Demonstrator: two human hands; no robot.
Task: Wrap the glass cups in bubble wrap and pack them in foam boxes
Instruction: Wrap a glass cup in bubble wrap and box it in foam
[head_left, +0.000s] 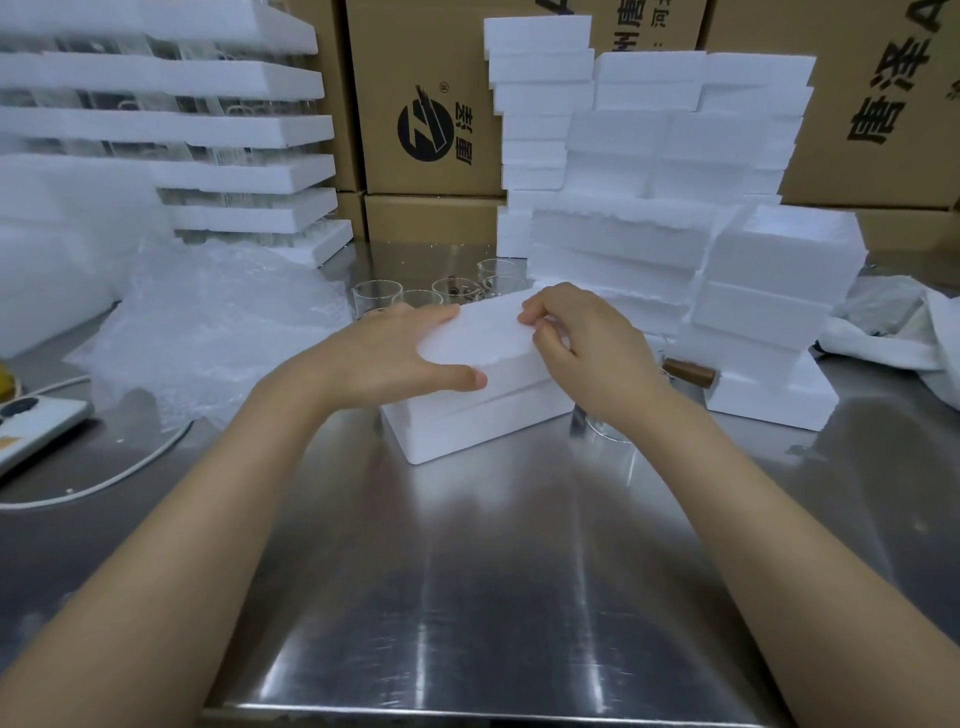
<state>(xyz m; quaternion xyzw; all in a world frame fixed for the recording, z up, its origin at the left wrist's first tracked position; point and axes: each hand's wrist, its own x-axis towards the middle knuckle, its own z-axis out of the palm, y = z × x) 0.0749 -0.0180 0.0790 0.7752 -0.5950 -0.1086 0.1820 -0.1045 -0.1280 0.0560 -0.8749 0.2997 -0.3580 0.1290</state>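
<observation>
While a foam box (467, 423) sits mid-way on the steel table (467, 571), a packer's left hand (395, 358) clamps the left end of its foam lid (488, 338), thumb on the near edge & fingers over the far one; the right hand (587, 353) pinches the far-right edge w/ curled fingers. Step looks like closing the box, contents hidden; next prob. calls for even downward pressure, then wrapping the bare glass cups (376, 299) behind.
</observation>
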